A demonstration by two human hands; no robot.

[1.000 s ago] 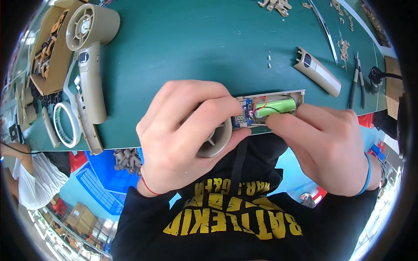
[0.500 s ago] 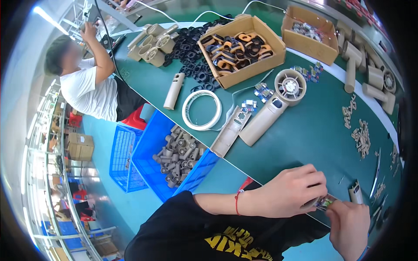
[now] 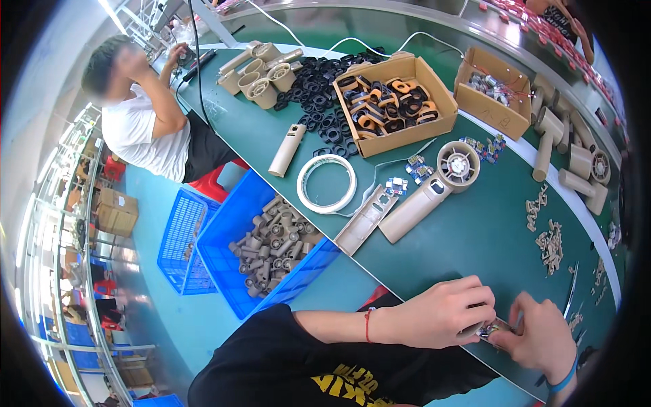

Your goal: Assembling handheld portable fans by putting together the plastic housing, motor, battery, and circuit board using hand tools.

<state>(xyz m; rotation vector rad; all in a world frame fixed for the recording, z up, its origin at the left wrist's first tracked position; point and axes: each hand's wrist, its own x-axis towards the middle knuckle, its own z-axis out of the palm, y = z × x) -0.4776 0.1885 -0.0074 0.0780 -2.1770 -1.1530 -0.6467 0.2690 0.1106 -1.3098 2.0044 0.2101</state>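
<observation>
At the table's front edge, my left hand [image 3: 444,313] is closed round a beige plastic housing [image 3: 469,332] with a rounded end. A small circuit board [image 3: 485,330] shows in its open side. My right hand [image 3: 542,336] pinches the housing's other end, fingertips against the board; what else they may hold is hidden. Farther off lies an assembled beige handheld fan [image 3: 424,203], its round head pointing away. Beside it are an open half-shell [image 3: 366,222] and several blue circuit boards [image 3: 397,186].
A roll of white tape [image 3: 305,191] and a beige handle [image 3: 287,150] lie left. Behind stand a cardboard box [image 3: 407,139] of black and orange rings and another [image 3: 491,112] of motors. Small beige parts [image 3: 549,245] lie right. A blue crate [image 3: 224,278] stands below; a co-worker [image 3: 146,129] sits far left.
The whole view has shifted slightly. My right hand has turned, its fingers now bent over the board in the housing. The co-worker's raised hand has come down.
</observation>
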